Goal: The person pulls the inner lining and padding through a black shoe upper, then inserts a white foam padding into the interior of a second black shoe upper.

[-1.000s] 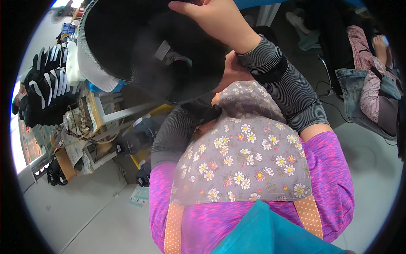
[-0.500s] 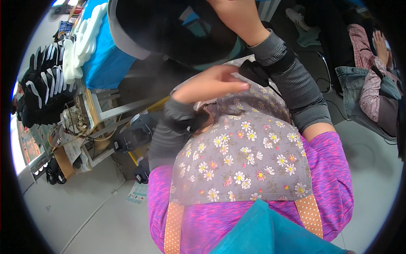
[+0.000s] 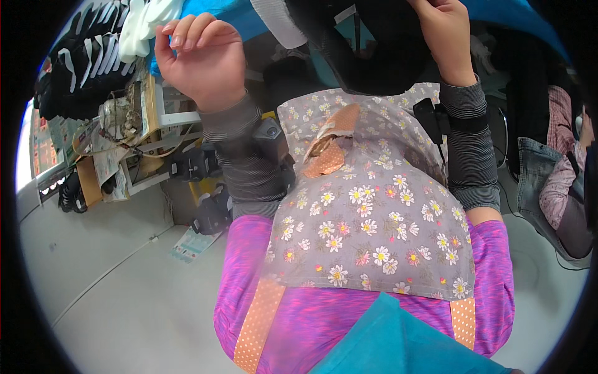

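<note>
Left hand (image 3: 208, 61) shifted left, right (image 3: 446, 32) holding black piece (image 3: 389, 59)

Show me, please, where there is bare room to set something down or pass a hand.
Bare floor shows left of the shirt, below the paper in view, and right of the shirt, below the denim. A hand could perhaps pass between the left hand and the black piece. Crowded: upper left, with black-and-white pieces.

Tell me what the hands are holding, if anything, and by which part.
The right hand appears to hold the black item by its right edge; the picture cuts off the exact grip. The left hand shows nothing held.
</note>
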The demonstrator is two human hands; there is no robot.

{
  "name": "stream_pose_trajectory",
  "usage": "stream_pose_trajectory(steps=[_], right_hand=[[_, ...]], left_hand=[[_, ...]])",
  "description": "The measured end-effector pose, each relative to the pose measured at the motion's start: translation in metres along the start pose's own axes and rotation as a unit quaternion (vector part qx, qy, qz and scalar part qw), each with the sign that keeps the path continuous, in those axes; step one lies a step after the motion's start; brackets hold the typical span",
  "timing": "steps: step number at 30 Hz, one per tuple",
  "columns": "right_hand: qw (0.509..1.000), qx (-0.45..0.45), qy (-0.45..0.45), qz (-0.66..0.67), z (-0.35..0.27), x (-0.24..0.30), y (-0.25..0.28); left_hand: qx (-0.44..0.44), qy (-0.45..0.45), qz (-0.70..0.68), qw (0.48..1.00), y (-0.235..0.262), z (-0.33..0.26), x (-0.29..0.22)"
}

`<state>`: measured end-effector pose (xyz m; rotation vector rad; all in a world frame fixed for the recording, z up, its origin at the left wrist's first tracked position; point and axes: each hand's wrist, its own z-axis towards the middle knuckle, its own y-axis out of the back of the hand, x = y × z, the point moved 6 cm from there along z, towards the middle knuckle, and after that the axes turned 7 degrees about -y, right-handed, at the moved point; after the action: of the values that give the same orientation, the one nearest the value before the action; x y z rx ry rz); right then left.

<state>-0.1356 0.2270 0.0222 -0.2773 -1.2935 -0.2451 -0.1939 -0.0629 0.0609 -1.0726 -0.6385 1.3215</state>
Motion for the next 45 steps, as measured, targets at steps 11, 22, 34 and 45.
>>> stream_pose_trajectory(steps=[11, 22, 34, 45], right_hand=[[0.907, 0.222, 0.166, -0.317, -0.036, 0.089, -0.04], [0.901, 0.291, 0.054, -0.316, -0.068, 0.013, -0.036], [0.889, 0.295, -0.047, -0.346, -0.05, -0.013, -0.035], [0.892, 0.349, -0.004, -0.287, -0.04, -0.006, -0.058]], left_hand=[[0.064, -0.181, 0.62, 0.761, -0.08, -0.053, 0.009], [0.181, 0.029, 0.897, 0.402, -0.034, -0.066, 0.047], [0.053, 0.078, 0.8, 0.592, -0.023, -0.074, 0.044], [0.079, 0.15, 0.78, 0.602, -0.011, -0.067, 0.054]])
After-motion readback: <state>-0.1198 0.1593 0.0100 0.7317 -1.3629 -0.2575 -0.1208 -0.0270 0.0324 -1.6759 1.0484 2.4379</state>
